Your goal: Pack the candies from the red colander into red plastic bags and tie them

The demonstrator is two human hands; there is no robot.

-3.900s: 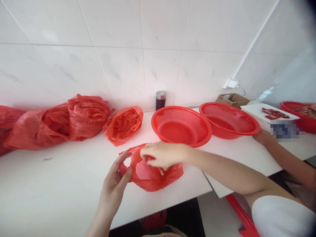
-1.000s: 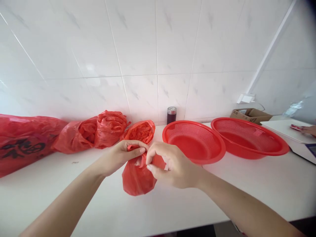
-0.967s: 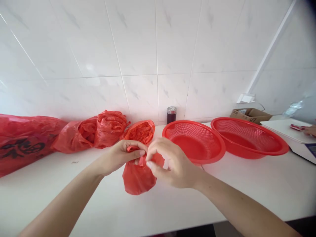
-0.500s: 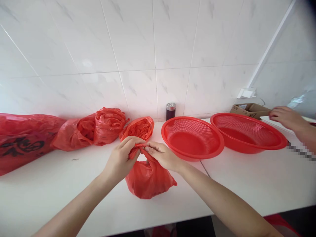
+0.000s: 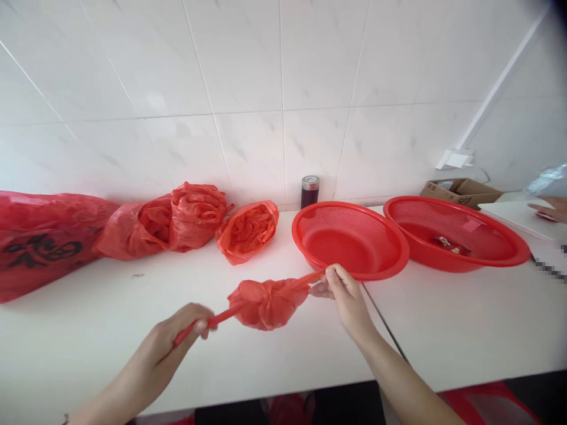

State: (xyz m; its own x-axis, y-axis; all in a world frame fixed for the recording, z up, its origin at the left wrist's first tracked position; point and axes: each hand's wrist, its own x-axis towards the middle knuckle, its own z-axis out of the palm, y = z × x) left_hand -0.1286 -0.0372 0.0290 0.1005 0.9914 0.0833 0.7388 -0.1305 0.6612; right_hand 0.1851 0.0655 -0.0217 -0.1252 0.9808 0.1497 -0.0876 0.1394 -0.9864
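**Small red bag pulled taut above the white table!**

There it was, gathered and creased at its middle, near the table's front edge, a twisted end stretched out on either side! The left hand was closed firmly around one end; the right hand pinched the other between thumb and finger, just in front of a red colander. Whether the bag touched the table, one couldn't tell.

Just behind it sat an open red bag, and farther left a row of bulging red bags, the outermost bearing black markings. A dark bottle stood upright by the wall. Over to the right, a second colander held some dark red packets, a cardboard box behind it, and at the far edge, a co-worker's hand!
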